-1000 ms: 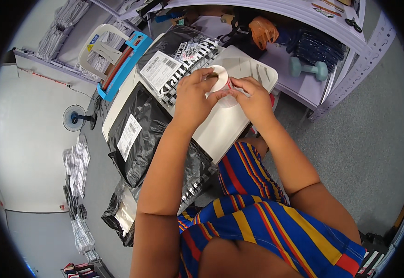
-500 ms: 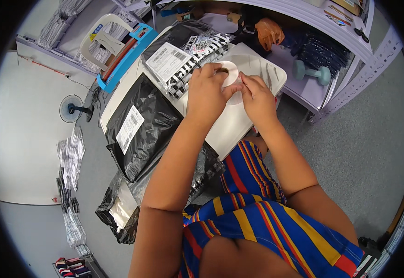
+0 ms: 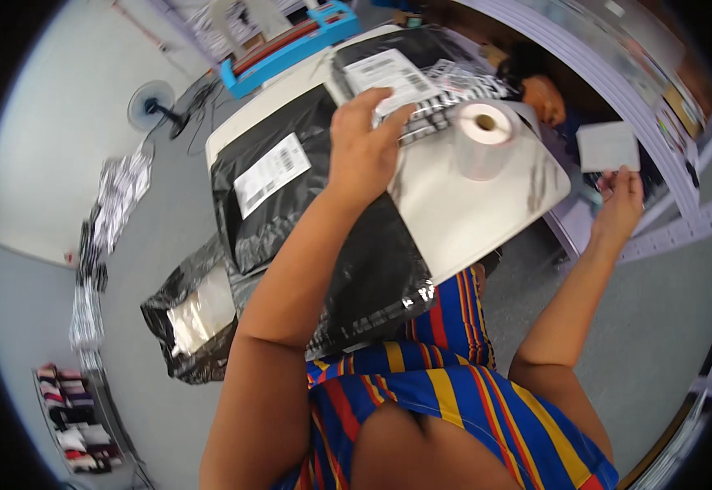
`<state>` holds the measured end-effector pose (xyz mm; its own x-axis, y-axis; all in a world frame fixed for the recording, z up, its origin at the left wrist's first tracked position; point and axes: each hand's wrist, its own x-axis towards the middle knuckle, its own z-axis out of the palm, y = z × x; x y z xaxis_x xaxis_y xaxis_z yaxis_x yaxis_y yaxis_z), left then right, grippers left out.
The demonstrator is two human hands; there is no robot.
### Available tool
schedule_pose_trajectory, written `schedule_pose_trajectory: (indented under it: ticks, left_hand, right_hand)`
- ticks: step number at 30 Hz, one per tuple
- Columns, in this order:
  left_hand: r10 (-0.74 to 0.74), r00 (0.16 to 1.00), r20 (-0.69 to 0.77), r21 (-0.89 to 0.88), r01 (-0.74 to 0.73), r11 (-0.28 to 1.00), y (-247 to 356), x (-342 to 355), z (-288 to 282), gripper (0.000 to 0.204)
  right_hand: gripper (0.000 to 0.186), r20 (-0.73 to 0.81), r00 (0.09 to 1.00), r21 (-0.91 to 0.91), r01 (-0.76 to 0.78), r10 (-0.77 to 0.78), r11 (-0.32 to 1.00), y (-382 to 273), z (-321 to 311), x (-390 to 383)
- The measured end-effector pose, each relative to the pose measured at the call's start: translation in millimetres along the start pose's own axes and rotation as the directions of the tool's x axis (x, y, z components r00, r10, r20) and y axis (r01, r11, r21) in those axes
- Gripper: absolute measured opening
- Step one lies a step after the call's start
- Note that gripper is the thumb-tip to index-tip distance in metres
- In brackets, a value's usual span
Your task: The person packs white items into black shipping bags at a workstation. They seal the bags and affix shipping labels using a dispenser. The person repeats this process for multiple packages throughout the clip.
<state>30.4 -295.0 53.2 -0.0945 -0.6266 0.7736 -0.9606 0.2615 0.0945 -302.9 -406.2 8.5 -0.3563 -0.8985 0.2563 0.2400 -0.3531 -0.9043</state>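
Pinched in my right hand (image 3: 620, 202), out to the right beyond the table, is a blank white sticker label (image 3: 609, 145). A roll of white labels (image 3: 487, 151) stands upright on the bare part of the table. To its left my left hand (image 3: 364, 147), holding nothing, hovers with thumb and fingers apart near the far black plastic mailer (image 3: 352, 86). That mailer bears a white shipping label (image 3: 390, 79). Another black mailer (image 3: 250, 233) with a white shipping label (image 3: 272, 175) lies nearer me, to the left of my forearm.
A blue sealing machine (image 3: 291, 51) sits at the far edge of the white table (image 3: 446, 237). An opened black bag (image 3: 201, 314) is at the near left. A lilac metal shelf (image 3: 666, 237) is on the right, and a fan (image 3: 153, 106) stands far left.
My right hand has swung away to the right with a label. My left hand has let go of the label roll, now upright on the table. The view has shifted.
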Motion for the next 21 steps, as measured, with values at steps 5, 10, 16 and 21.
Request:
schedule_pose_trajectory:
  ticks: [5,10,16,21]
  left_hand:
    - [-0.498,0.866,0.036,0.423,0.438,0.793,-108.5,-93.7,-75.5,0.031]
    - [-0.795,0.604,0.058,0.582,0.626,0.519,-143.6,-167.9,-127.9,0.046]
    - [-0.88,0.47,0.067,0.449,0.773,0.448,-151.0,-176.6,-138.9,0.06]
    - [-0.948,0.304,0.094,0.351,0.881,0.317,-157.9,-172.7,-152.6,0.069]
  right_hand:
    - [0.028,0.737,0.591,0.319,0.126,-0.329,0.939,-25.1,177.3,-104.1]
    - [0.026,0.904,0.3,0.18,0.382,-0.306,0.906,41.3,278.0,-151.8]
    - [0.023,0.956,0.173,0.11,0.543,-0.239,0.832,89.9,297.5,-154.8]
    - [0.026,0.983,0.08,-0.147,0.882,0.164,0.448,57.7,302.2,-169.0]
